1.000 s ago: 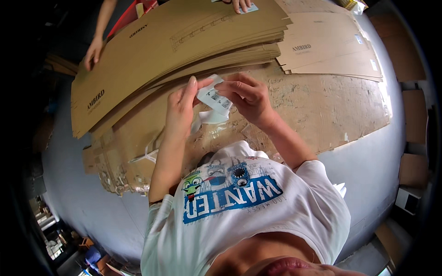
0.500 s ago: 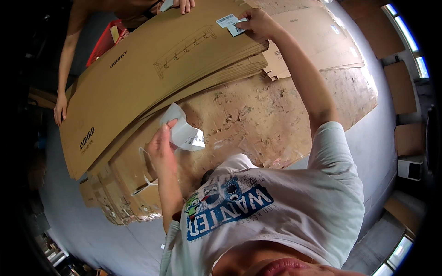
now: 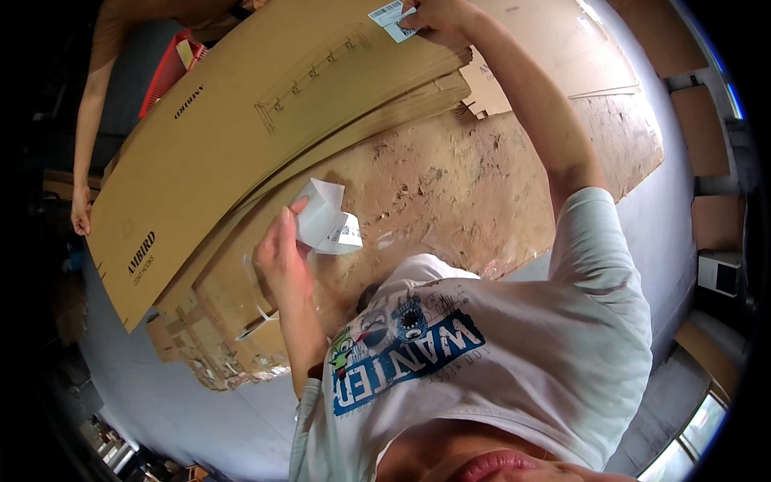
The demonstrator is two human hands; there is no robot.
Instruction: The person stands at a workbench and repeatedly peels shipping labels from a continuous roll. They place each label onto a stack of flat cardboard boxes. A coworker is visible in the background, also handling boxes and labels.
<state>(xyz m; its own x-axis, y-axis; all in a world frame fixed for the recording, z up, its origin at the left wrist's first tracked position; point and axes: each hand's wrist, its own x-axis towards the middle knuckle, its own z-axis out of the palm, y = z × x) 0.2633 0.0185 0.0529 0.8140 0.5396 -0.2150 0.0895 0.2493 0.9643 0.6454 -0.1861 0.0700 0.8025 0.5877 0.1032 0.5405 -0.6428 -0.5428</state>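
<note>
My left hand (image 3: 283, 249) is closed on a curled strip of white labels (image 3: 321, 213), held up over the worn cardboard surface near my body. Small dark printing shows on the strip's lower fold. My right hand (image 3: 438, 16) reaches to the far edge of the view, its fingers bent onto the right part of a white printed label (image 3: 387, 16). That label lies against the top sheet of a stack of flat brown cartons (image 3: 217, 153). The fingertips cover part of the label.
A co-worker's hand (image 3: 81, 213) holds the left end of the top carton. Behind the stack stands a red plastic basket (image 3: 165, 76). More flat cartons (image 3: 554, 48) lie at the far right. The stack rests on a scuffed, cardboard-covered surface (image 3: 450, 185).
The top carton has shifted left and swung slightly toward me, with the co-worker's hand at its end. The two label pieces by my right hand now look like one. My left hand's strip has flexed.
</note>
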